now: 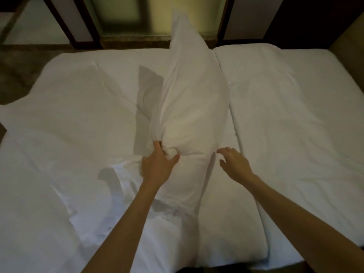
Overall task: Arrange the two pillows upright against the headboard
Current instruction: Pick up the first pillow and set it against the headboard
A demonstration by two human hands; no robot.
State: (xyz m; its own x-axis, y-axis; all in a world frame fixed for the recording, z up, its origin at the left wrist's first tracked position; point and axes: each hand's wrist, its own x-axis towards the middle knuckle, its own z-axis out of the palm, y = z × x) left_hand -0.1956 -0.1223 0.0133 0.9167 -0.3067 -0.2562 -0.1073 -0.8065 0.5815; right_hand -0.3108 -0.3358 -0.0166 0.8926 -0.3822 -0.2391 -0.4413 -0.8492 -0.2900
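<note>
A white pillow stands on end in the middle of the bed, its top corner reaching up past the far edge of the mattress. My left hand grips a bunch of its fabric at the near lower corner. My right hand hovers just right of that same corner with fingers spread, holding nothing. A second white pillow lies flat beneath my arms, near the bed's front edge. No headboard can be made out with certainty.
The bed is two white mattresses pushed together, with a seam running down the middle. A rumpled white duvet covers the left half. Dark wooden frames and a lit glass panel stand beyond the far edge.
</note>
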